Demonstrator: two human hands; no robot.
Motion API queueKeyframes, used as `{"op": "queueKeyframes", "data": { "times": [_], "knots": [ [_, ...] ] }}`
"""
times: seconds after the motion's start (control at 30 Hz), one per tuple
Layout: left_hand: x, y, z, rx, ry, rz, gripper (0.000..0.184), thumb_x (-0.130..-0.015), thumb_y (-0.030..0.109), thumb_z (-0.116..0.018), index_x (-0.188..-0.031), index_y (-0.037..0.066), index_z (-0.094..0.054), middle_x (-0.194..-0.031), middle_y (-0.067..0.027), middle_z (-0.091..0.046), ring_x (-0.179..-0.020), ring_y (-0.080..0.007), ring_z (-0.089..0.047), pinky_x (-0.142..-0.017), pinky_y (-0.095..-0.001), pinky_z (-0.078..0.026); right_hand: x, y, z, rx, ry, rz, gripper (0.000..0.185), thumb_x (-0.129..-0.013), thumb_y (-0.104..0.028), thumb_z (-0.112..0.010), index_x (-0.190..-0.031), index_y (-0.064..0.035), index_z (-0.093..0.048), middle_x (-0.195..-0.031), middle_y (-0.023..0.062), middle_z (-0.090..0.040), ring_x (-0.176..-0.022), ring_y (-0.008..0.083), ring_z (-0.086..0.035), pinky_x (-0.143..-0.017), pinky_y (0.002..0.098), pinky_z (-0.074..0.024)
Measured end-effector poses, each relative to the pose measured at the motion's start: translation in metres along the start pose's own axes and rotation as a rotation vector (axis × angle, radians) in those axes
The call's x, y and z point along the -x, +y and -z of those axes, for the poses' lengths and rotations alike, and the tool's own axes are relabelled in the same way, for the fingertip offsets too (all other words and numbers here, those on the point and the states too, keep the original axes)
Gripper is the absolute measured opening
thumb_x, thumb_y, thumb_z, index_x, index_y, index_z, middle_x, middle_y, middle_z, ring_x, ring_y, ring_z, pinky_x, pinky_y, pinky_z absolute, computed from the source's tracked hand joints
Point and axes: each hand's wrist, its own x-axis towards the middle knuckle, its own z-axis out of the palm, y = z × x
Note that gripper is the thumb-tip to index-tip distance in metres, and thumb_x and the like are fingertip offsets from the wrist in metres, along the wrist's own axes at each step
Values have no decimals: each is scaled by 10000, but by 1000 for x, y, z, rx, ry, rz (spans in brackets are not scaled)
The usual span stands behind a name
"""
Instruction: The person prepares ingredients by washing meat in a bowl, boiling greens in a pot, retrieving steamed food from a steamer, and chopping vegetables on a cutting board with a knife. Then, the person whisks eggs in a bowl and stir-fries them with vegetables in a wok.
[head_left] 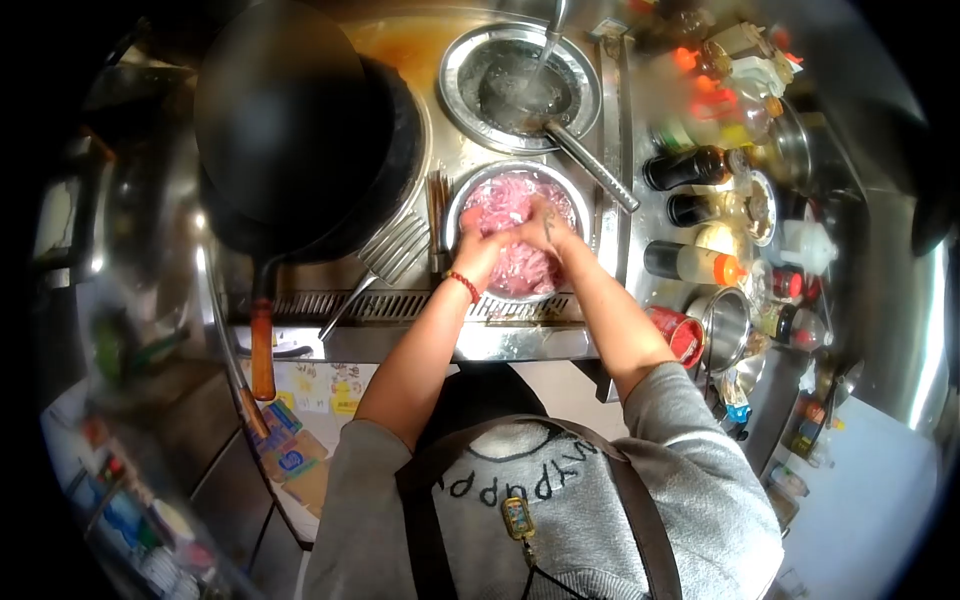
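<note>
A round metal bowl [458,196] of pink raw meat [522,268] in thin pieces sits on the steel counter in front of me. Both hands are in it. My left hand [482,243], with a red beaded bracelet at the wrist, grips meat at the bowl's left side. From the right, my right hand [544,228] presses into the same meat, its fingers curled and partly buried. The two hands come close together over the middle. Just beyond the bowl, a ladle [590,165] rests across a wide metal basin [452,75] of water, under a running tap [556,25].
A large dark wok [395,150] with a wooden handle [262,350] stands at the left. Between wok and bowl lie a slotted spatula [398,248] and a bamboo brush [438,205]. Sauce bottles [690,168] and a steel pot [725,320] crowd the right side.
</note>
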Motion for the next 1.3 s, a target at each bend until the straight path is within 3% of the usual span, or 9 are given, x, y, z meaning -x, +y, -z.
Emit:
{"op": "queueKeyframes", "data": {
  "times": [0.13, 0.23, 0.37, 0.5, 0.63, 0.9, 1.07, 1.2, 1.3],
  "knots": [
    [-8, -1, -15, 203, 5, -118, 842, -778, 47, -654, -1433, 88, -127, -1254, -183, -478, -1128, -222, -508, -976, -358, -400, 12, 5, -20, -159, 197, -12, 679, -562, -350, -794, -1095, 19, -593, -1054, 231, -632, -995, 323, -617, -880, 377, -475],
    [8, 23, -21, 218, -53, -49, 860, -784, 81, -696, -1433, 91, -133, -1258, -170, -479, -1134, -229, -507, -972, -355, -408, 52, -15, -19, -283, 429, 280, 531, -593, -243, -775, -1033, 5, -611, -974, 196, -657, -909, 320, -640, -810, 388, -497],
    [-8, 16, -12, 225, -168, -106, 761, -794, 68, -696, -1405, 59, -242, -1227, -144, -513, -1082, -220, -550, -930, -342, -448, 69, -9, -32, -76, 539, 424, 563, -588, -136, -751, -1103, -3, -568, -1068, 229, -593, -1020, 381, -563, -880, 410, -448],
    [-28, -10, -1, 287, -107, -23, 749, -794, 19, -671, -1411, 12, -247, -1221, -126, -525, -1070, -195, -551, -904, -311, -469, 82, -7, -34, -114, 491, 384, 565, -571, -65, -738, -1101, -3, -552, -1059, 224, -566, -1028, 395, -541, -880, 414, -442],
    [-24, -12, -5, 134, -110, -191, 700, -767, -31, -639, -1380, -42, -302, -1184, -121, -554, -1045, -188, -560, -899, -307, -473, 64, 11, -56, -18, 654, 487, 472, -548, -4, -712, -1006, -27, -598, -975, 180, -611, -946, 396, -572, -842, 411, -467],
    [-4, 2, -20, 254, -70, -221, 386, -749, -59, -609, -1131, -25, -559, -998, -93, -644, -877, -171, -625, -787, -283, -515, 59, 22, -50, -180, 580, 254, 333, -635, -69, -721, -960, -65, -647, -883, 137, -675, -840, 298, -660, -745, 352, -518],
    [-21, -16, -11, 326, -17, -233, 329, -754, -60, -641, -1076, -15, -592, -1002, -96, -652, -866, -181, -626, -787, -290, -506, 55, 43, -41, -635, 374, 233, 457, -597, 33, -686, -1044, -32, -613, -919, 61, -681, -850, 144, -631, -797, 284, -501],
    [-14, -11, -20, 463, 36, -190, 294, -794, -72, -622, -1081, -12, -600, -1017, -110, -652, -892, -193, -629, -820, -308, -511, 76, 28, -15, -933, 242, 74, 593, -575, 33, -721, -1144, -4, -558, -1055, 83, -642, -967, 183, -599, -895, 291, -460],
    [-15, -12, -24, 452, 104, -167, 319, -800, -105, -585, -1106, -16, -591, -1025, -113, -649, -908, -198, -630, -838, -323, -514, 85, 11, -6, -714, 384, 364, 634, -587, -7, -744, -1185, 4, -535, -1061, 99, -638, -975, 192, -598, -899, 302, -459]
  ]
}}
